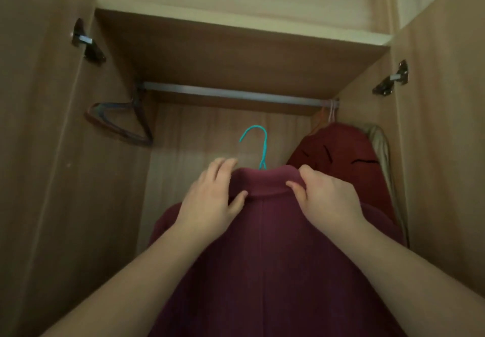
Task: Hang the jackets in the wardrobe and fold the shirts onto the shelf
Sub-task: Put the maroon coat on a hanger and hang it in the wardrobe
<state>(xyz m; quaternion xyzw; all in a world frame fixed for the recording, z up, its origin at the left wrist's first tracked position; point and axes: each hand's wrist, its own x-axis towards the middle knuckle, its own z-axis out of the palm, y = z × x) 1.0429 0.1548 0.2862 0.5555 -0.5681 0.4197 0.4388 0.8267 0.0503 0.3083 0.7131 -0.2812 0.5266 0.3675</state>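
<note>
Left hand (212, 200) and right hand (328, 200) each pinched the collar of the maroon fleece jacket (262, 258) at 6 o'clock, so the turquoise wire hanger (258, 139) probably needed a level lift onto the silver metal rail (236, 95) at 12 o'clock.

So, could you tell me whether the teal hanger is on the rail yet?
Not yet: the teal hanger sits free below the rail, with the left hand and right hand gripping the maroon jacket.
</note>
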